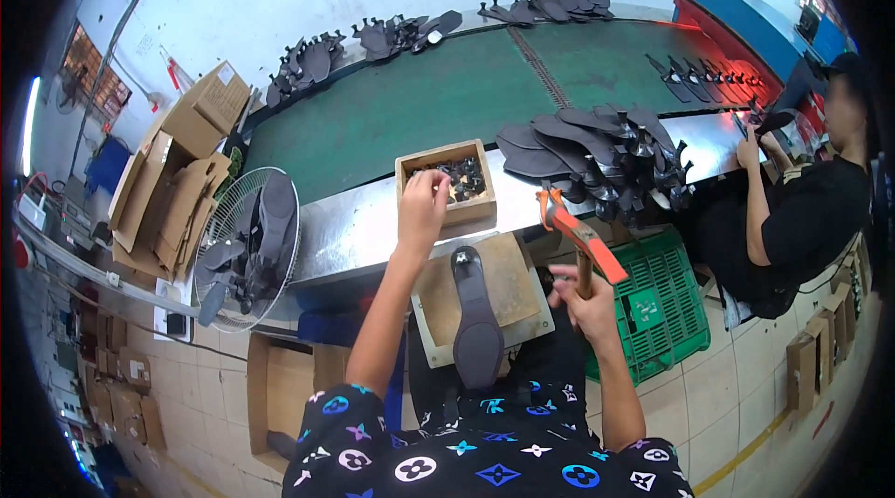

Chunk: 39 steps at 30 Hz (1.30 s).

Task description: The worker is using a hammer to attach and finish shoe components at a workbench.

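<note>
1. Head view, left hand: the left hand is over the near left corner of the wooden box, fingers bent close together; whether they grasp anything, I cannot tell; small dark parts lie inside the box, which stands at the near edge of the metal bench.
2. Head view, right hand: the right hand grasps the handle of a hammer with orange wrapping, raised beyond the right edge of the board; some fingers are blurred.
3. Head view, between the hands: a dark sole lies lengthwise on the board, narrow end by its far edge, with a small shiny piece there; the broad end juts past the near edge.
4. Head view, around: heeled soles are heaped on the bench right of the box, reaching its near edge; a green crate stands below that edge; a round wire basket of soles is beside the bench's left end; a co-worker sits near its right end.
</note>
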Available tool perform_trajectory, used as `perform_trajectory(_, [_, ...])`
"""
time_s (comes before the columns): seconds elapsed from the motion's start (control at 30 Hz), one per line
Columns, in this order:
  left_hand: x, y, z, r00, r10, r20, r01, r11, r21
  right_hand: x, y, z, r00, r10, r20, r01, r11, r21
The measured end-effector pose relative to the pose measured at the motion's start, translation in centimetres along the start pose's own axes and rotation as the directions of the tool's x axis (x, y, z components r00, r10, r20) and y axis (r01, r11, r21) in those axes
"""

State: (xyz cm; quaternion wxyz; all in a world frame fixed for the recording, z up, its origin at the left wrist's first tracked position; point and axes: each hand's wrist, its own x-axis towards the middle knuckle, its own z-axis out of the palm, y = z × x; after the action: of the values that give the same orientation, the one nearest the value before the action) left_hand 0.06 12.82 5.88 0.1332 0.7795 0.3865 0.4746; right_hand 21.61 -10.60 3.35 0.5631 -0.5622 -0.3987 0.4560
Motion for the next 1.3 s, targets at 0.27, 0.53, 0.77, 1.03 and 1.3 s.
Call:
perform_trajectory(0.27, [-5.2,12.1,-3.5,0.998,-0.055,-0.009,0.052,0.974,-0.221,4.5,-7.7,5.7,0.984,-0.114,0.138,0.087,0.979,0.186])
perform_trajectory(0.53, [-7.7,8.4,-3.6,0.992,-0.111,0.06,0.124,0.932,-0.342,4.9,-6.7,6.8,0.976,-0.142,0.168,0.124,0.986,0.114])
perform_trajectory(0.77, [-10.1,3.3,-1.8,0.976,-0.14,0.167,0.163,0.978,-0.133,7.4,-5.0,7.9,0.948,-0.12,0.296,0.181,0.966,-0.186])
perform_trajectory(1.03, [-10.3,3.3,-2.4,0.91,-0.359,0.205,0.403,0.883,-0.239,8.1,-2.9,9.8,0.804,-0.404,0.437,0.556,0.771,-0.31])
perform_trajectory(1.3, [-10.2,3.2,-3.6,0.897,-0.342,0.28,0.421,0.853,-0.307,7.3,-3.3,9.6,0.78,-0.424,0.46,0.614,0.661,-0.431])
